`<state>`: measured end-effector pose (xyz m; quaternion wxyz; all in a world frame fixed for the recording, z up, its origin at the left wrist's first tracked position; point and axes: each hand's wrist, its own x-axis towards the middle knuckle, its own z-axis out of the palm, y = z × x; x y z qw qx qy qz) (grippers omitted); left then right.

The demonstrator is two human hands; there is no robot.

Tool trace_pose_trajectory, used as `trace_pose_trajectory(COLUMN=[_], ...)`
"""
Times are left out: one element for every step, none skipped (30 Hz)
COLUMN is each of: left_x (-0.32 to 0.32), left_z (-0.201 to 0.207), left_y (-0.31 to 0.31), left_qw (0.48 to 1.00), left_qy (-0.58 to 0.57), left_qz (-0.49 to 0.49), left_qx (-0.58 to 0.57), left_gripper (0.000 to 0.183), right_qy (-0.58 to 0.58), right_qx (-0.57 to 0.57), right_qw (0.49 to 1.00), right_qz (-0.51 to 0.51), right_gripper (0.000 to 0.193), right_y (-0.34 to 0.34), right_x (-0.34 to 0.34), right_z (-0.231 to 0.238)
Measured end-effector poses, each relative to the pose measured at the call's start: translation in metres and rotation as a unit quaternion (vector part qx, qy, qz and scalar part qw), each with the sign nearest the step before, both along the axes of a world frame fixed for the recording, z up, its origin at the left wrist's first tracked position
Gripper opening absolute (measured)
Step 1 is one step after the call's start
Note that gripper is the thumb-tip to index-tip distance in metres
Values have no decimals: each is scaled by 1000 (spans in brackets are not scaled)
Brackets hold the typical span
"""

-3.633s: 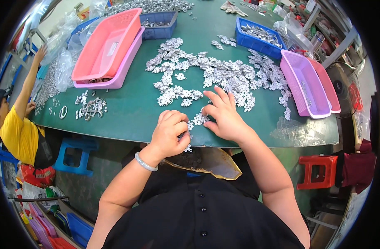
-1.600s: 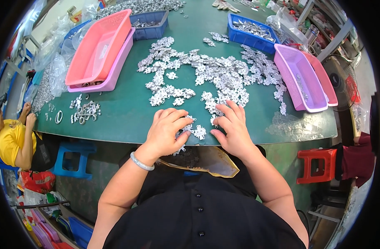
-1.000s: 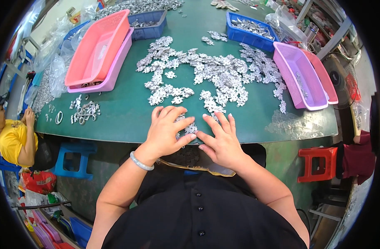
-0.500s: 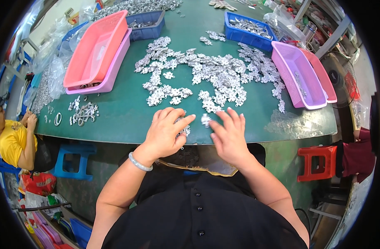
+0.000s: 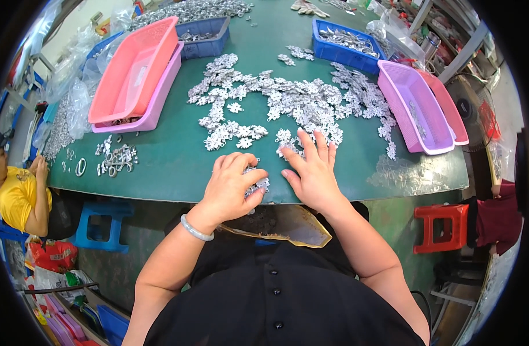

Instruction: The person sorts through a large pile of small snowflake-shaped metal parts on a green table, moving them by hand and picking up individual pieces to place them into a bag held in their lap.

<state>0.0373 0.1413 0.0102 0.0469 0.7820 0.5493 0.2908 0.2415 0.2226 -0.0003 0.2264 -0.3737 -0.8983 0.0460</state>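
Small silver-grey metal pieces, flower-like with little loops, lie in a wide spread-out pile (image 5: pixel 310 104) on the green table (image 5: pixel 160 167). My left hand (image 5: pixel 231 181) is curled around a small cluster of these metal pieces (image 5: pixel 258 181) close to the table's near edge. To its right, my right hand (image 5: pixel 313 173) lies with its fingers spread. Its fingertips reach the near end of the pile, touching or covering some pieces there. A brown tray-like holder with a yellowish rim (image 5: pixel 299 228) sits below the table edge, between my forearms.
Stacked pink baskets (image 5: pixel 131 69) stand at left, beside small rings and metal parts (image 5: pixel 119 158). Blue bins (image 5: pixel 345 46) with metal parts are farther back. A purple basket (image 5: pixel 414 106) is at right. One person in yellow (image 5: pixel 25 199) sits left; another's dark red sleeve (image 5: pixel 501 213) shows right.
My right hand has moved forward to the pile, its fingers spreading. The single piece beside it no longer lies there. More pieces show by my left hand, which stays nearly in place.
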Motion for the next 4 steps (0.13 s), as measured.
trace_pose_trajectory(left_x=[0,1,1,1], left_z=[0,-1,-1,-2], left_y=[0,0,0,0], left_qw=[1000,1000,1000,1000], left_qy=[-1,-5,-9,-9], left_qz=[0,-1,-2,-1], left_qx=[0,3,6,4], left_gripper=[29,28,28,28], right_qy=[-8,-9,0,10], right_qx=[-2,-2,-4,-7], right_qw=[1000,1000,999,998], right_qz=[28,28,49,69], right_gripper=[42,42,44,46], right_y=[0,1,1,2], right_x=[3,5,7,8], right_z=[0,0,-1,-3])
